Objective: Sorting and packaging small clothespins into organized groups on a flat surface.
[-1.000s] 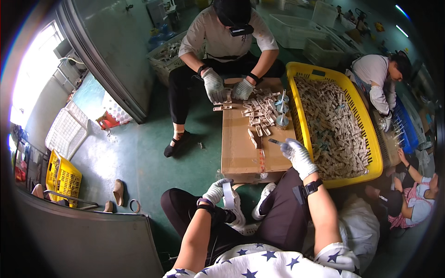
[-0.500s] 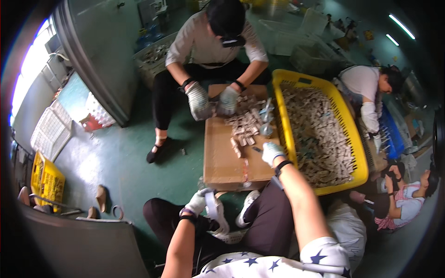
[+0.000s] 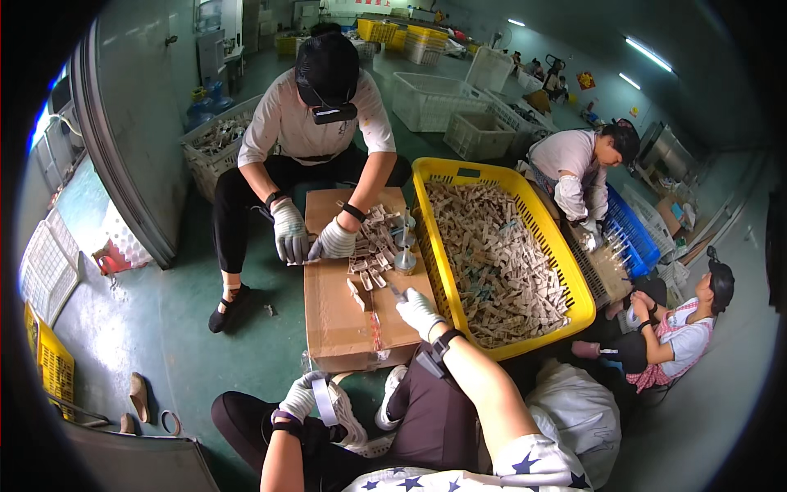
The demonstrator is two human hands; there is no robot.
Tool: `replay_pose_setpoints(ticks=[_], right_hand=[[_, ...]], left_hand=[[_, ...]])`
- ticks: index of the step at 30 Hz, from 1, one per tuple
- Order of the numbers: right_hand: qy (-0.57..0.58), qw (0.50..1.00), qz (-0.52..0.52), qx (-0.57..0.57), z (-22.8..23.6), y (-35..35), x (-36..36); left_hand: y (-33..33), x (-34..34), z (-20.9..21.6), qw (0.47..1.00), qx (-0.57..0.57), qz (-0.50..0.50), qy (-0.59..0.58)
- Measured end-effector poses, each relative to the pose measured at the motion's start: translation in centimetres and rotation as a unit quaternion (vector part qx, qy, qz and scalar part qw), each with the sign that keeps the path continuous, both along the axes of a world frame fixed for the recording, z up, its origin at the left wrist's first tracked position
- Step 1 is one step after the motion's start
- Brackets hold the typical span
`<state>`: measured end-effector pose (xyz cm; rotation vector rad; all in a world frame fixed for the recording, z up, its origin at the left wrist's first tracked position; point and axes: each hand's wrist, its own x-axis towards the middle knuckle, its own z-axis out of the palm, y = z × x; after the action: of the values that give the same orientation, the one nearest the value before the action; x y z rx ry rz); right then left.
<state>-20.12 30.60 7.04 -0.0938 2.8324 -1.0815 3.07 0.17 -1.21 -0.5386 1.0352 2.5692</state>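
My left hand (image 3: 298, 397), in a striped grey-white glove, is low beside my knee, its fingers closed around a pale ring-shaped roll, apparently tape (image 3: 323, 402). Over the right front part of the cardboard box (image 3: 336, 328) is my right hand (image 3: 420, 313), gloved alike, closed on a thin grey blade-like tool (image 3: 397, 292). The tool's tip points toward a loose heap of small beige clip-like pieces (image 3: 375, 250) on the box top. Beside the heap stand clear cup-shaped items (image 3: 405, 259). A red-and-clear strip (image 3: 376, 330) lies near the box's front edge.
A large yellow crate (image 3: 586, 303) full of similar pieces stands right of the box. Opposite me sits a co-worker, gloved hands (image 3: 310, 238) at the box's left side. Two more people are at the right, near a blue crate (image 3: 627, 238). A slipper (image 3: 139, 397) lies on the floor.
The view has tilted up and turned right, so the scene sits farther left. Both my hands keep their holds. The co-worker's hands have shifted closer to the box's left edge.
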Motion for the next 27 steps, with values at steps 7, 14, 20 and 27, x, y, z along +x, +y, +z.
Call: replay_pose_setpoints(ticks=[7,14,20,27], right_hand=[[-0.115,0.966,0.089,-0.215,-3.1,-4.3,8.0],[-0.064,0.979,0.028,-0.192,-5.2,-5.1,10.5],[-0.119,0.962,0.019,-0.243,-3.7,-4.9,10.9],[-0.143,0.950,0.016,-0.279,-2.3,-5.4,11.4]], left_hand=[[-0.4,0.9,1.0,0.997,0.065,0.015,-0.038],[0.3,1.5,2.7,0.999,-0.037,0.017,0.004],[0.7,0.9,4.0,0.992,0.083,0.009,-0.099],[0.5,1.6,4.9,0.996,-0.002,0.016,-0.091]])
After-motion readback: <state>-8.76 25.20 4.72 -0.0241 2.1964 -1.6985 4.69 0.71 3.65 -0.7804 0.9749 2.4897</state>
